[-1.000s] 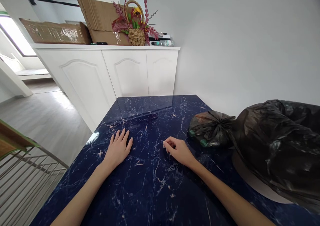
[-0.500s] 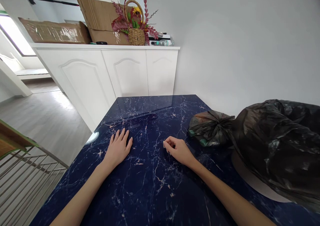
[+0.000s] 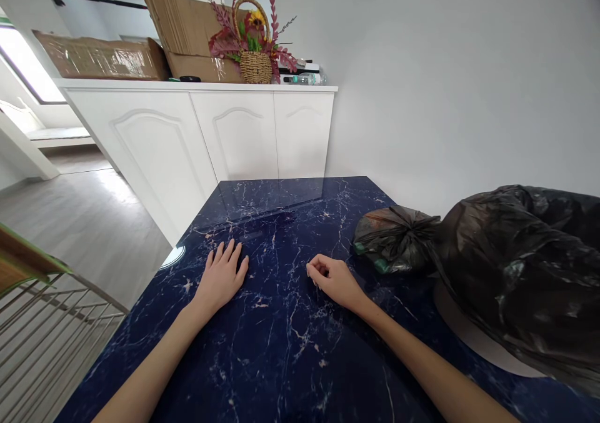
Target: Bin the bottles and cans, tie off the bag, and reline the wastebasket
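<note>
My left hand lies flat, palm down, on the dark blue marble-patterned table, its fingers spread and nothing under them that shows. To its right, my right hand rests on its side on the same table. Its fingers are curled in a loose fist, thumb against the index finger, and I see nothing in it. Nearest to that hand is a small knotted black plastic bag, a little beyond it to the right.
A large black plastic bag bulges over a pale round rim at the right. Beyond the table stands a white cabinet with cardboard boxes, a flower basket and a clear bottle on top. A metal rack is at the left.
</note>
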### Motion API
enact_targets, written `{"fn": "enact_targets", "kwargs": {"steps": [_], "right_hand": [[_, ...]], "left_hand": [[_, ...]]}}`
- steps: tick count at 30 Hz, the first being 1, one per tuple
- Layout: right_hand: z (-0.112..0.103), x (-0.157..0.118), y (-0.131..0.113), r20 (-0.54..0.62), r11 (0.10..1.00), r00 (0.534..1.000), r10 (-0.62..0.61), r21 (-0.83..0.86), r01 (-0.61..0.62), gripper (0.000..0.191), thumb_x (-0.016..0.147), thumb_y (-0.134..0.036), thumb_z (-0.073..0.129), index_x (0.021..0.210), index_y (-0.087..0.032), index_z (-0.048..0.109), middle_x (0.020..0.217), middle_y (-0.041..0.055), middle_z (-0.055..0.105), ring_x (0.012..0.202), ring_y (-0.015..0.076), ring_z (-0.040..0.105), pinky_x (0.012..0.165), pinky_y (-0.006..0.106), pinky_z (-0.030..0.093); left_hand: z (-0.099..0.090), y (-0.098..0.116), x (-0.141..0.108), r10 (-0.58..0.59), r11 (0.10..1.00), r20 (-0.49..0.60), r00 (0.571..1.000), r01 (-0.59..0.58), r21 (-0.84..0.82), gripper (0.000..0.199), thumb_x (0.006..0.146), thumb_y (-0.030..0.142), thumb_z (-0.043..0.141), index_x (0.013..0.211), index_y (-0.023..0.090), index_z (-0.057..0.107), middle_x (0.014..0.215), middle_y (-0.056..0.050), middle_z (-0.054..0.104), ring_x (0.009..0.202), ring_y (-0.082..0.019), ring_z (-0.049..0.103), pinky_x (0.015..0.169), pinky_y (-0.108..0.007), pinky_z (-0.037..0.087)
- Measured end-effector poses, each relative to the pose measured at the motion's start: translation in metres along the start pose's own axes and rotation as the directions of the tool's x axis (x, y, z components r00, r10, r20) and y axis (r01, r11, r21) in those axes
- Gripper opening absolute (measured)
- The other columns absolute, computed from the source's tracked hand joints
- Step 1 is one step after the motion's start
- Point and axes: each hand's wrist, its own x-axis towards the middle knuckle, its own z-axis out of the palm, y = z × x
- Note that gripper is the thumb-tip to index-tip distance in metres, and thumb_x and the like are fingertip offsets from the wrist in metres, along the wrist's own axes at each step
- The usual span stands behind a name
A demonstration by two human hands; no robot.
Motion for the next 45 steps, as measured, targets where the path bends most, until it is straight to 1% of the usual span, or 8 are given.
{"fn": "enact_targets", "kwargs": {"steps": [6, 15, 24, 33, 39, 45], "right_hand": [[-0.0005, -0.0002, -0.0005, -0.001, 1.000, 1.000, 0.005, 0.000, -0.005, 0.028, 0.100, -0.043, 0.056, 0.081, -0.025, 0.065, 0.072, 0.0002, 0.068, 0.067, 0.0180, 0.060, 0.063, 0.029, 0.045], [-0.0008, -0.0004, -0.0002, -0.001, 1.000, 1.000, 0.006, -0.003, -0.006, 0.026, 0.099, -0.041, 0.057, 0.078, -0.025, 0.061, 0.070, -0.0006, 0.064, 0.066, 0.0175, 0.058, 0.062, 0.029, 0.043], [0.0002, 0.0000, 0.0017, -0.012, 1.000, 1.000, 0.002, -0.007, -0.002, 0.023, 0.096, -0.037, 0.058, 0.076, -0.025, 0.059, 0.070, -0.0011, 0.064, 0.065, 0.0171, 0.058, 0.062, 0.029, 0.042], [0.0005, -0.0002, 0.0012, -0.019, 1.000, 1.000, 0.011, -0.009, -0.011, 0.023, 0.095, -0.036, 0.058, 0.076, -0.024, 0.059, 0.070, -0.0014, 0.064, 0.065, 0.0169, 0.058, 0.062, 0.029, 0.041], [-0.0001, -0.0002, -0.0002, -0.019, 1.000, 1.000, 0.014, -0.007, -0.014, 0.022, 0.094, -0.036, 0.058, 0.076, -0.024, 0.060, 0.069, -0.0015, 0.064, 0.064, 0.0166, 0.057, 0.061, 0.029, 0.040], [-0.0006, -0.0011, -0.0009, -0.011, 1.000, 1.000, 0.005, 0.000, -0.005, 0.024, 0.096, -0.037, 0.057, 0.076, -0.024, 0.059, 0.069, -0.0014, 0.063, 0.063, 0.0162, 0.055, 0.060, 0.028, 0.040]], "left_hand": [[0.0029, -0.0022, 0.0005, -0.002, 1.000, -0.010, 1.000, 0.002, -0.008, 0.071, 0.110, 0.052, 0.027, 0.165, 0.012, 0.048, 0.175, -0.015, 0.040, 0.165, -0.040, 0.030, 0.132, -0.063, 0.028], [-0.0021, 0.0007, 0.0002, -0.013, 1.000, 0.040, 0.999, 0.013, -0.008, 0.073, 0.110, 0.051, 0.025, 0.167, 0.009, 0.044, 0.177, -0.015, 0.035, 0.166, -0.041, 0.027, 0.133, -0.063, 0.025], [0.0028, -0.0023, 0.0003, 0.006, 1.000, 0.002, 1.000, -0.006, 0.001, 0.073, 0.110, 0.052, 0.024, 0.165, 0.010, 0.047, 0.175, -0.015, 0.038, 0.165, -0.041, 0.029, 0.132, -0.063, 0.027], [0.0001, 0.0000, 0.0006, -0.013, 1.000, 0.024, 1.000, 0.013, 0.006, 0.072, 0.110, 0.051, 0.026, 0.166, 0.010, 0.046, 0.176, -0.014, 0.038, 0.166, -0.040, 0.028, 0.134, -0.061, 0.025], [0.0031, -0.0019, 0.0004, 0.002, 1.000, -0.005, 1.000, -0.002, 0.005, 0.072, 0.110, 0.052, 0.025, 0.165, 0.011, 0.047, 0.175, -0.015, 0.040, 0.165, -0.040, 0.029, 0.133, -0.062, 0.027], [0.0024, -0.0012, 0.0004, 0.003, 1.000, -0.012, 1.000, -0.003, 0.004, 0.070, 0.111, 0.050, 0.029, 0.165, 0.010, 0.048, 0.174, -0.016, 0.041, 0.164, -0.041, 0.031, 0.132, -0.063, 0.029]]}}
